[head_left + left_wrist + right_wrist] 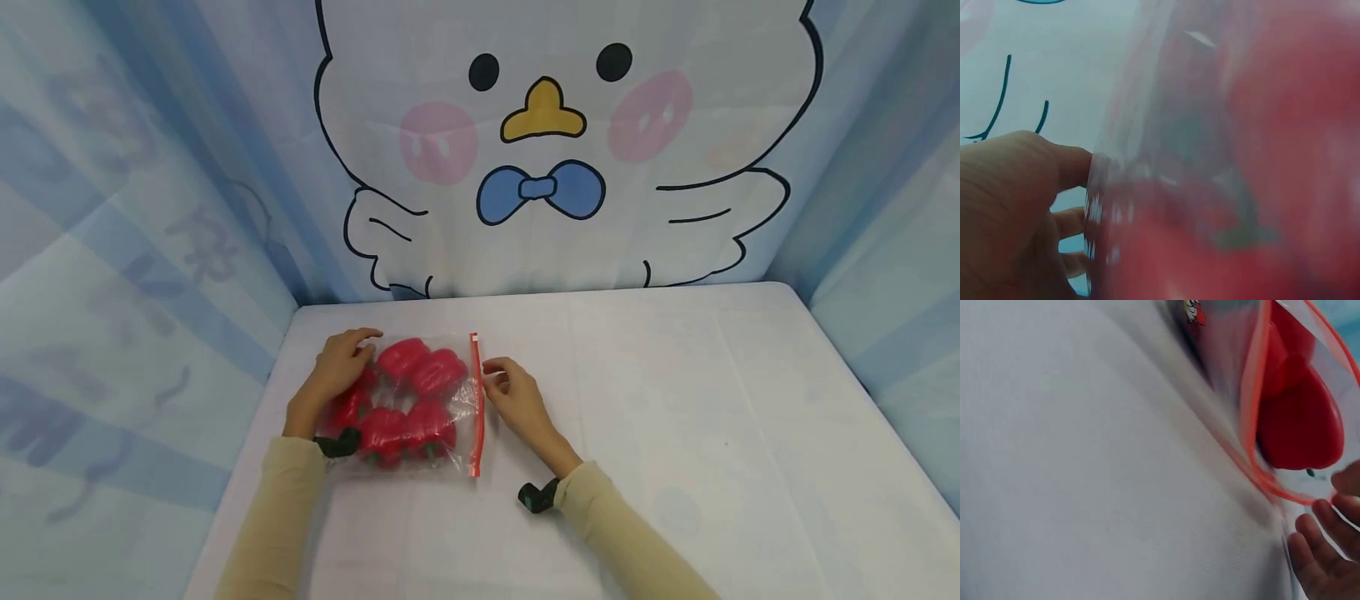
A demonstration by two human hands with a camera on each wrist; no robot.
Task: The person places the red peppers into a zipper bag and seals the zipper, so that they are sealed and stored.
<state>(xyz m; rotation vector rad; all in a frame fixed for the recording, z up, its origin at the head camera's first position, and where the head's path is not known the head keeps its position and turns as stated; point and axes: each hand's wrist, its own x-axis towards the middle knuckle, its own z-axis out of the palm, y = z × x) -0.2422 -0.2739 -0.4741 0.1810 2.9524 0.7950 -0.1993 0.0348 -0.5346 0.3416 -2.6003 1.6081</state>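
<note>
A clear zip bag (462,400) with a red-orange zip edge lies at the left of the table, holding several red bell peppers (438,372) with green stems. My left hand (341,367) holds its left end, and the left wrist view shows thumb and fingers at the film's edge, their tips partly hidden by the bag. At the zip side is my right hand (516,400), its fingers loosely bent. In the right wrist view the mouth of the bag gapes, and my right fingertips (1324,509) are right at its red rim (1297,497), with a gap between thumb and forefinger.
The table (675,417) has a white cloth and stretches far to the right of the bag. Behind it hangs a curtain (540,250) with a cartoon bird, and blue-white curtains (135,292) close off the sides. Each wrist wears a small black camera (537,497).
</note>
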